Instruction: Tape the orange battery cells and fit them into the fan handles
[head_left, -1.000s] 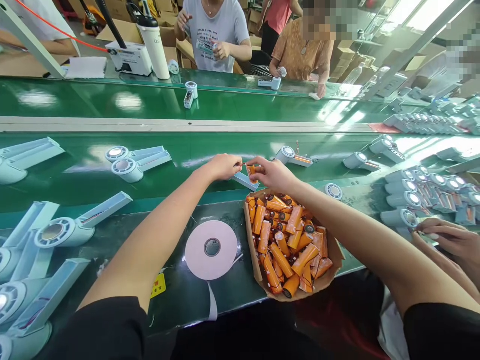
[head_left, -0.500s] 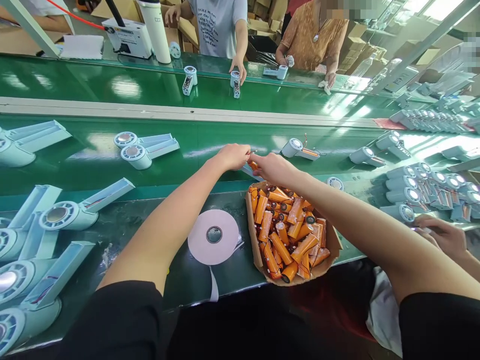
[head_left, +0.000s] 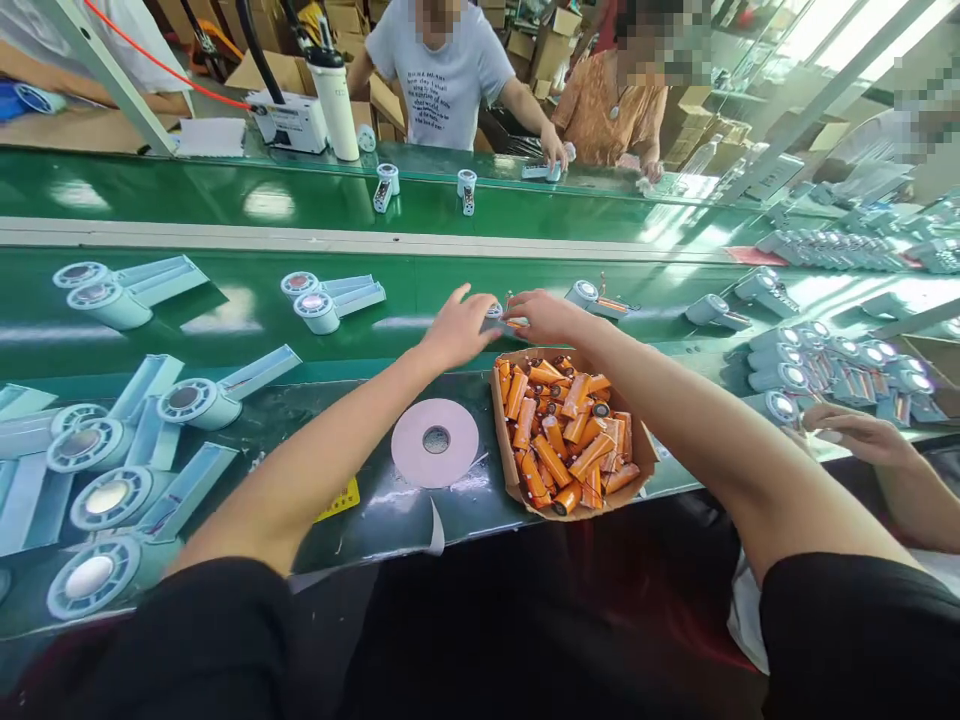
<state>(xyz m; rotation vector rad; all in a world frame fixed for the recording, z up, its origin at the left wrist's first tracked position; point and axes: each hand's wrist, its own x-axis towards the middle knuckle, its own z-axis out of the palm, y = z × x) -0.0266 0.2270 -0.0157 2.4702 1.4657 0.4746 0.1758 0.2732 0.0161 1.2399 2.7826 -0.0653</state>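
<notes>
A light-blue fan-like housing (head_left: 493, 311) lies on the green belt between my hands, its round head showing and its handle partly covered by fingers. My left hand (head_left: 459, 328) is beside the head, fingers spread and one finger raised; its thumb reaches toward the handle. My right hand (head_left: 551, 316) has its fingertips bent down onto the handle, where a bit of orange shows. Just below my right forearm sits a cardboard box (head_left: 504, 440) heaped with orange-wrapped battery packs (head_left: 553, 462). A wide roll of pale tape (head_left: 409, 445) lies flat to the left of the box.
More housings (head_left: 112, 500) crowd the bench at left, with pairs (head_left: 319, 310) on the belt. A wired housing (head_left: 592, 295) lies right of my hands. Housings (head_left: 780, 365) are stacked at right beside a co-worker's hand (head_left: 862, 435). Two people work across the belt.
My hands have moved apart from each other, and the left fingers have spread. The housings at left appear farther right as the view shifts. Across the belt, a person's hand moved right to another housing.
</notes>
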